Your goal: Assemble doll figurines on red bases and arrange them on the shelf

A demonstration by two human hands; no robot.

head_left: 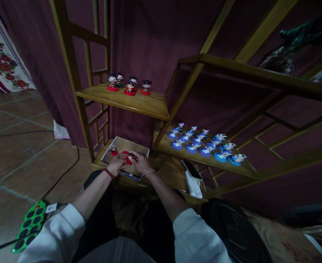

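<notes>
A small black-haired figurine on a red base (129, 157) is held between both hands above a shallow white-edged box (140, 148). My left hand (117, 164), with a red bead bracelet at the wrist, pinches it from the left. On its other side, my right hand (140, 162), wearing a silver bracelet, closes its fingers on it. Another red-based figurine (113, 150) lies in the box at the left, and a red base (125, 152) shows just behind the hands, partly hidden.
Several red-based figurines (130, 88) stand on the upper wooden shelf (122, 103). Rows of purple and blue figurines (193, 146) fill the right shelf. A phone (192, 170) rests by a white object (194, 185). A green power strip (30, 225) lies on the floor.
</notes>
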